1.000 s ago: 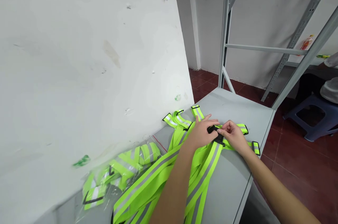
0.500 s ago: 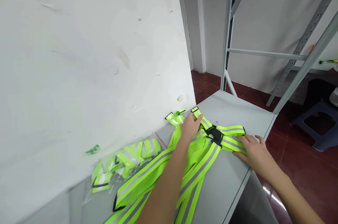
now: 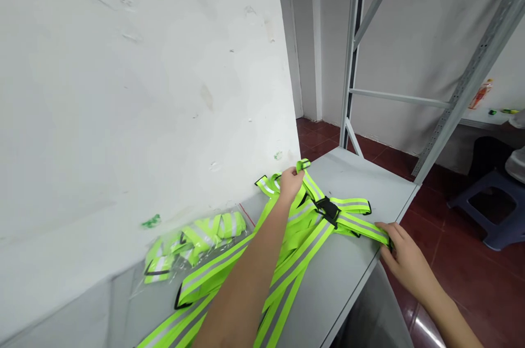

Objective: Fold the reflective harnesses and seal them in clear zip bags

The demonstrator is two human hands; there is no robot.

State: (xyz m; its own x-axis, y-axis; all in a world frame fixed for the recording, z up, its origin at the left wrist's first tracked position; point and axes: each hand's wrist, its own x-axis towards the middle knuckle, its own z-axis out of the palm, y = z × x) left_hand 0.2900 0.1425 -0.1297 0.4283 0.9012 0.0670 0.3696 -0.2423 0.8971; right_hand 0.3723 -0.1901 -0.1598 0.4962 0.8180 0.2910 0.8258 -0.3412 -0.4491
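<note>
The black buckle (image 3: 328, 210) lies on the table (image 3: 340, 268) amid lime reflective straps (image 3: 305, 249). Beyond it, leftward, the left hand (image 3: 290, 183) pinches a looped strap end (image 3: 304, 164) between its fingers. Right of the buckle, the right hand (image 3: 406, 260) has its fingers closed on another strap (image 3: 369, 229). Well left of it, a clear bag (image 3: 197, 238) holds what look like more straps.

My left forearm (image 3: 246, 277) is slim and bare to the edge of view, tapering to my bare left hand (image 3: 291, 183); my right forearm (image 3: 451, 318), bare too, narrows at the wrist (image 3: 429, 287) towards my bare right hand (image 3: 405, 257)
</note>
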